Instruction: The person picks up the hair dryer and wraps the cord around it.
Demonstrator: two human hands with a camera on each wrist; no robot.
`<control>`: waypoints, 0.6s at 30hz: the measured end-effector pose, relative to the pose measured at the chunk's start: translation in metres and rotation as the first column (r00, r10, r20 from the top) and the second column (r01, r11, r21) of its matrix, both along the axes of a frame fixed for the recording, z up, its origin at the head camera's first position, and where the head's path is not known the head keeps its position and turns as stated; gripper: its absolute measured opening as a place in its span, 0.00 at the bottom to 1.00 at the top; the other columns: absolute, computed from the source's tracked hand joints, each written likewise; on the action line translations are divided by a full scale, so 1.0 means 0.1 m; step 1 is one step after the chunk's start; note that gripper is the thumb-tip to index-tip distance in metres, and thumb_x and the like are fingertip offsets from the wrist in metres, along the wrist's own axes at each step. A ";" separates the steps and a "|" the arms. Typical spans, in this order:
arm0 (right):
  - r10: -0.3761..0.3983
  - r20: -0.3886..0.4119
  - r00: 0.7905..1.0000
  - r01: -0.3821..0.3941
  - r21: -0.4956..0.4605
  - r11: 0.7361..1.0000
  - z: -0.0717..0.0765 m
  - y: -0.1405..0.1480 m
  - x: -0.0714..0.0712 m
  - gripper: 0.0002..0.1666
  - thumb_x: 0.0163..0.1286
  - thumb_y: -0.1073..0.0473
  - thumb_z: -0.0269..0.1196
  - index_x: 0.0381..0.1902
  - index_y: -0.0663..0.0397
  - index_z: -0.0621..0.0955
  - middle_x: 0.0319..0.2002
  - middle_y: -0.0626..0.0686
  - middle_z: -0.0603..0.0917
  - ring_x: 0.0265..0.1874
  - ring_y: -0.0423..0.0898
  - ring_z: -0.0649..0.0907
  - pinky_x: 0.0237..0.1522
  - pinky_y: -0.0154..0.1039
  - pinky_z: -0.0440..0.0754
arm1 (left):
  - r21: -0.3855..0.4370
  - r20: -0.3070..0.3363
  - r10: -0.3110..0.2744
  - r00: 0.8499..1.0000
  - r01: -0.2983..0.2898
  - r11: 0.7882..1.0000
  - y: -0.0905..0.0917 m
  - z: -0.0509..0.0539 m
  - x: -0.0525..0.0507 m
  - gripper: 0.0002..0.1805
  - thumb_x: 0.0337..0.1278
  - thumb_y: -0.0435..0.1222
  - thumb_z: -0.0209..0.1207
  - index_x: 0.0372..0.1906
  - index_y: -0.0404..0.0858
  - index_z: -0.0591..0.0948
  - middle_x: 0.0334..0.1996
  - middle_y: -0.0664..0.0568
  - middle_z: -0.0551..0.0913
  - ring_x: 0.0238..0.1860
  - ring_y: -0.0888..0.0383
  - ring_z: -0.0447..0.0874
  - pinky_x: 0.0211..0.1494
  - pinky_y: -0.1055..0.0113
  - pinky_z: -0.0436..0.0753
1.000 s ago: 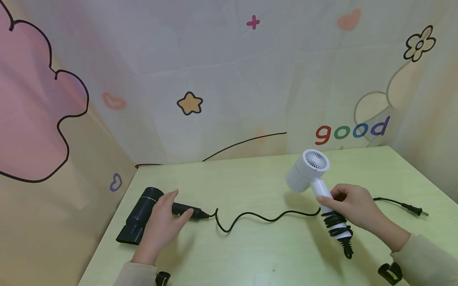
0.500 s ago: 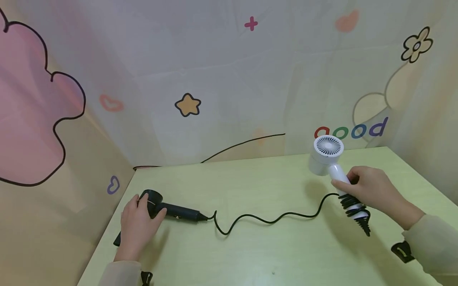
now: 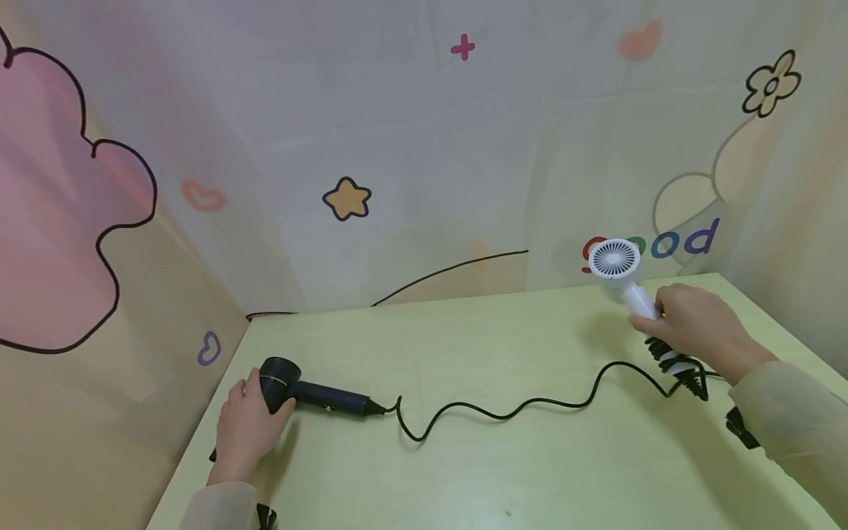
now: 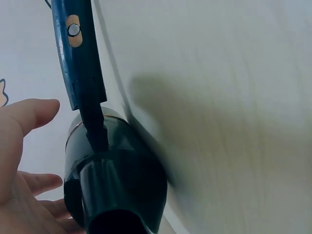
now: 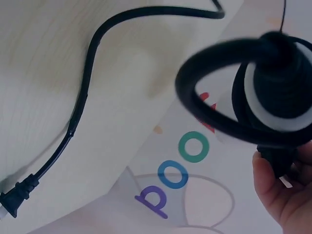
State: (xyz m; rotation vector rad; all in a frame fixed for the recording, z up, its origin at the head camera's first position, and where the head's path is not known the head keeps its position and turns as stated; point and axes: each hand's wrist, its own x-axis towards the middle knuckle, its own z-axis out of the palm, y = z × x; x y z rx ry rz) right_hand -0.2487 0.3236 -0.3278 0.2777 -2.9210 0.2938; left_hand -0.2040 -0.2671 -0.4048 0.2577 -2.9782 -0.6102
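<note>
Left hand [image 3: 248,427]: fingers loosely extended at the smooth cylindrical barrel of a black hair dryer [image 3: 318,395], thumb apart from it; the dryer lies at this hand, straight handle reaching rightward from it. Right hand [image 3: 705,331]: grasping the slim handle of a glossy white hair dryer [image 3: 637,296], round slotted grille above the hand, coiled black cord [image 3: 662,353] below. Between hands: wavy dark cable [image 3: 457,405], pale wood-grain table [image 3: 464,486].

Black hairdryer [image 3: 313,393] partly hidden, sleeves [image 3: 791,419] cut off
</note>
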 end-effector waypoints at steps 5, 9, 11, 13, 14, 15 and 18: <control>0.002 -0.028 1.000 0.000 0.068 0.998 -0.10 0.06 -0.19 0.19 0.60 0.49 0.60 0.23 0.61 0.74 0.19 0.51 0.72 0.18 0.45 0.70 0.17 0.37 0.64 | 0.010 0.017 0.009 1.000 -0.009 1.000 -0.03 -0.04 -0.03 0.47 0.58 0.47 0.57 0.71 0.25 0.48 0.63 0.21 0.57 0.58 0.22 0.61 0.54 0.32 0.66; -0.011 -0.046 0.999 0.015 0.092 0.996 -0.20 0.08 -0.33 0.19 0.57 0.50 0.61 0.25 0.64 0.74 0.21 0.55 0.74 0.18 0.47 0.71 0.16 0.38 0.67 | 0.014 0.019 0.019 1.000 -0.020 1.000 -0.04 -0.05 -0.04 0.45 0.58 0.45 0.57 0.71 0.27 0.49 0.63 0.22 0.58 0.57 0.23 0.62 0.52 0.32 0.68; -0.018 -0.034 0.999 0.021 0.100 0.995 -0.24 0.09 -0.38 0.20 0.57 0.51 0.61 0.26 0.67 0.75 0.21 0.56 0.75 0.18 0.48 0.72 0.16 0.39 0.68 | 0.019 0.027 0.025 0.999 -0.025 0.999 -0.05 -0.06 -0.04 0.45 0.57 0.44 0.57 0.71 0.27 0.49 0.62 0.22 0.58 0.56 0.23 0.63 0.50 0.33 0.69; -0.024 -0.020 1.000 0.026 0.113 0.993 -0.29 0.10 -0.43 0.20 0.57 0.52 0.62 0.28 0.68 0.75 0.22 0.58 0.76 0.18 0.49 0.72 0.15 0.39 0.70 | 0.022 0.034 0.032 0.999 -0.033 0.999 -0.06 -0.07 -0.03 0.44 0.57 0.43 0.57 0.71 0.28 0.49 0.62 0.22 0.58 0.56 0.24 0.64 0.49 0.34 0.70; -0.024 -0.011 1.000 0.026 0.124 0.992 -0.31 0.10 -0.46 0.20 0.57 0.53 0.62 0.28 0.69 0.76 0.22 0.58 0.76 0.18 0.49 0.73 0.15 0.40 0.71 | 0.022 0.037 0.035 0.999 -0.036 0.999 -0.06 -0.07 -0.03 0.44 0.57 0.43 0.58 0.71 0.28 0.50 0.62 0.22 0.59 0.56 0.24 0.65 0.48 0.34 0.70; -0.026 -0.001 1.000 0.025 0.136 0.990 -0.32 0.10 -0.48 0.20 0.57 0.53 0.63 0.29 0.70 0.76 0.23 0.59 0.76 0.18 0.50 0.73 0.16 0.41 0.72 | 0.022 0.039 0.038 0.999 -0.039 0.999 -0.07 -0.08 -0.03 0.44 0.57 0.43 0.58 0.71 0.28 0.50 0.62 0.22 0.59 0.55 0.24 0.65 0.47 0.35 0.71; -0.026 0.013 1.000 0.023 0.179 0.984 -0.37 0.10 -0.53 0.20 0.56 0.54 0.65 0.30 0.71 0.77 0.24 0.60 0.77 0.20 0.51 0.73 0.17 0.44 0.75 | 0.019 0.030 0.042 0.999 -0.043 0.999 -0.09 -0.09 -0.04 0.44 0.57 0.42 0.58 0.71 0.29 0.51 0.61 0.22 0.60 0.54 0.25 0.67 0.45 0.35 0.72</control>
